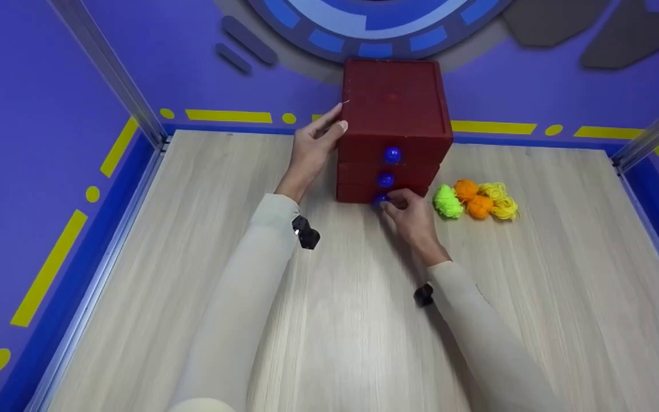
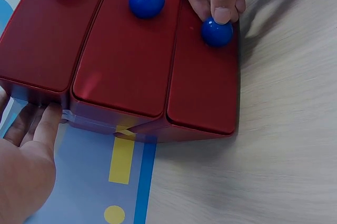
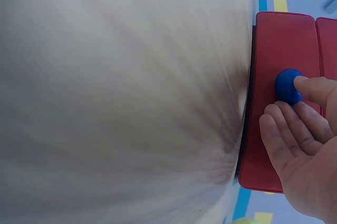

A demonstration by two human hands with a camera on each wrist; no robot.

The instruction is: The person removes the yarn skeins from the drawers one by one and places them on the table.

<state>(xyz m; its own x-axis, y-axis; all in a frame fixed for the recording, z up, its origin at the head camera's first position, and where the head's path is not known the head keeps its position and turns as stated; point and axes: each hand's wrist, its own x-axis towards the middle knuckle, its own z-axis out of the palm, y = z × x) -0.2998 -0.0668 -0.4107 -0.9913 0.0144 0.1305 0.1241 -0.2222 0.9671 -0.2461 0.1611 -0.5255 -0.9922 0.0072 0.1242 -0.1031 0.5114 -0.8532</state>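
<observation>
A dark red three-drawer cabinet stands at the back of the table, each drawer front bearing a round blue knob. My right hand pinches the lowest knob between thumb and fingers. All three drawers look pushed in. Against the cabinet's upper left side rests my left hand, its fingers fairly straight. In the left wrist view, part of that hand lies by the top drawer's side. The middle knob and the top knob are untouched.
Right of the cabinet lie balls of yarn: one green, two orange and some yellow. Blue patterned panels wall the wooden table at the back and sides.
</observation>
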